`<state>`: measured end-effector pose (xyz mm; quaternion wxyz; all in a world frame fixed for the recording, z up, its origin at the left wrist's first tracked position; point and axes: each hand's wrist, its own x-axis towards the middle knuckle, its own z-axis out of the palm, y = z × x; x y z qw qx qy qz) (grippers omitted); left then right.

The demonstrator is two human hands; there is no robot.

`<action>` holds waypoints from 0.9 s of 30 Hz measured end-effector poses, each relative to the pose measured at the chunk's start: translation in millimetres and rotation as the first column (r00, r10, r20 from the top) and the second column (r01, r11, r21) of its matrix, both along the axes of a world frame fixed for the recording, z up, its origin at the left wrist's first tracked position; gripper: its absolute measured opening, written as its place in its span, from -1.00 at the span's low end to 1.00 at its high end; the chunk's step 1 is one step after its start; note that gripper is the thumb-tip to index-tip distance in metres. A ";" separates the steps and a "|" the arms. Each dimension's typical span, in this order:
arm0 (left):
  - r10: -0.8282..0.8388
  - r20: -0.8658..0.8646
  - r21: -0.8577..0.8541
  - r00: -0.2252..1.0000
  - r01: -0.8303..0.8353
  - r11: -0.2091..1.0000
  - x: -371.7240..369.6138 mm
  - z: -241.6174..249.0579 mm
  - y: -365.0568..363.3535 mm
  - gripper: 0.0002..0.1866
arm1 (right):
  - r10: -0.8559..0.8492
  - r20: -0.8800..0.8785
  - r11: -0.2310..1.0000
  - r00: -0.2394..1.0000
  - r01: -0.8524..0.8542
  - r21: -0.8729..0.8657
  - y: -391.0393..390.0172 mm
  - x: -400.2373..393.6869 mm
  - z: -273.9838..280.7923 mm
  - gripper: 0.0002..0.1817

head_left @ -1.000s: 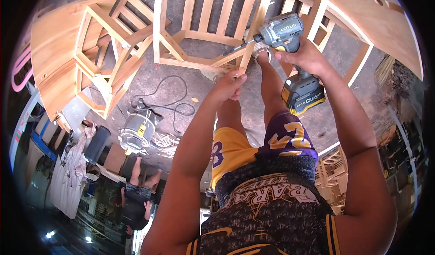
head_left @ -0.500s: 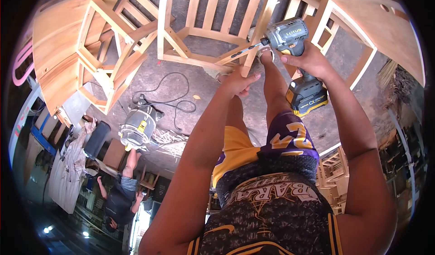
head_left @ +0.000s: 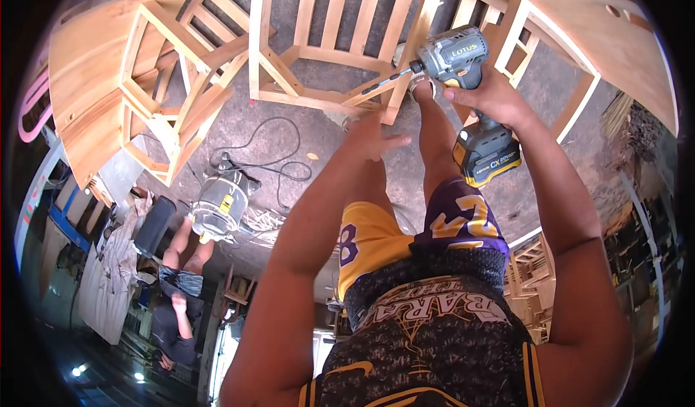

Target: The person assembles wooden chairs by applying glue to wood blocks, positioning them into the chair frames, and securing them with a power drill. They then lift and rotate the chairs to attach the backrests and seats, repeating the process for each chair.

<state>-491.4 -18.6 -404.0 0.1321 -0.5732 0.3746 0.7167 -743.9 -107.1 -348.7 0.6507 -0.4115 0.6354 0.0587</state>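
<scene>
My right hand (head_left: 494,97) is wrapped around the grip of a grey Lotus cordless impact driver (head_left: 457,54). Its black and yellow battery (head_left: 486,155) hangs below the hand. A long drill bit (head_left: 387,83) in the chuck points left, across the lower corner of a wooden chair frame (head_left: 340,104). My left hand (head_left: 371,138) is just below that corner, with a finger stretched out to the right and the others partly hidden and blurred. Nothing shows in it.
Partly built wooden chairs stand at left (head_left: 177,96) and right (head_left: 565,60). A shop vacuum (head_left: 221,203) with a looped black cord (head_left: 289,143) sits on the concrete floor. Another person (head_left: 177,309) is behind it, and wooden pieces (head_left: 532,284) are stacked at right.
My left hand has drawn left and down from the chair leg, its finger stretching out. The driver has shifted slightly left. The other person has moved left.
</scene>
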 end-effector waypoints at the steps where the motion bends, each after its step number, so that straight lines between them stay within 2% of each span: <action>1: -0.221 0.078 -0.038 0.972 0.224 0.974 3.1 8.4 -10.8 -0.05 | 0.008 0.001 1.000 1.000 -0.008 0.006 -1.1 0.2 1.7 -0.25; 2: -0.222 0.081 -0.034 0.972 0.225 0.974 8.4 1.2 -5.1 -0.05 | 0.017 0.005 1.000 1.000 -0.017 0.017 -0.3 1.6 2.1 -0.25; 3: -0.362 0.165 -0.202 0.917 0.391 0.898 15.2 -13.4 4.8 -0.02 | 0.018 0.012 1.000 1.000 -0.018 0.017 1.7 1.3 -0.8 -0.25; 4: -0.474 0.271 -0.346 0.838 0.545 0.764 19.4 -22.8 8.5 0.01 | -0.001 0.022 1.000 1.000 0.000 0.013 4.3 -0.9 -5.0 -0.25; 5: -0.475 0.276 -0.347 0.836 0.547 0.762 21.3 -33.3 11.0 0.01 | -0.022 0.029 1.000 0.999 0.022 0.008 5.4 -2.5 -8.8 -0.25; 7: -0.580 0.521 -0.291 0.627 0.769 0.569 16.0 -39.5 7.2 -0.05 | -0.040 0.019 0.999 0.999 0.040 0.008 2.6 -2.3 -3.7 -0.26; 8: -0.583 0.516 -0.283 0.628 0.767 0.576 18.4 -39.2 9.2 -0.05 | -0.048 0.014 0.999 0.999 0.047 0.019 4.2 -0.4 -1.0 -0.27; 10: -0.697 0.413 -0.053 0.586 0.780 0.624 22.4 -19.9 -10.6 -0.05 | -0.055 0.008 0.998 0.998 0.055 0.024 8.4 -1.6 -7.2 -0.28; 12: -0.698 0.422 -0.038 0.578 0.781 0.624 21.9 -16.0 -4.2 -0.05 | -0.070 -0.027 0.990 0.997 0.066 -0.121 13.1 -3.8 -11.4 -0.29; 14: -0.697 0.424 -0.024 0.578 0.777 0.630 25.8 -16.4 -1.2 -0.05 | -0.039 -0.056 0.985 0.998 0.029 -0.173 13.2 -6.0 -15.2 -0.30; 16: -0.743 0.200 -0.079 0.639 0.766 0.638 35.4 -13.0 -7.3 -0.06 | -0.094 -0.027 0.995 0.995 0.093 -0.040 8.0 -2.8 -6.3 -0.32; 17: -0.736 0.208 -0.077 0.644 0.761 0.645 38.2 -9.6 -6.7 -0.06 | -0.096 -0.034 0.995 0.995 0.095 -0.030 5.1 -0.9 -2.6 -0.35; 19: -0.512 0.348 -0.271 0.785 0.607 0.747 40.9 11.7 -8.2 -0.07 | -0.093 -0.035 0.995 0.995 0.092 -0.043 6.5 0.3 -3.8 -0.37; 23: -0.585 0.321 -0.169 0.745 0.653 0.738 46.9 -7.5 19.4 -0.13 | -0.083 -0.050 0.995 0.995 0.081 -0.052 4.8 1.2 -11.2 -0.44; 25: -0.595 0.346 -0.396 0.726 0.688 0.608 56.3 -19.8 48.0 -0.02 | -0.106 -0.044 0.994 0.993 0.104 -0.039 5.5 5.4 -7.4 -0.46; 27: -0.555 0.334 -0.391 0.761 0.648 0.653 65.5 -16.8 53.4 0.00 | -0.092 -0.033 0.995 0.995 0.090 -0.051 4.1 9.9 -2.0 -0.46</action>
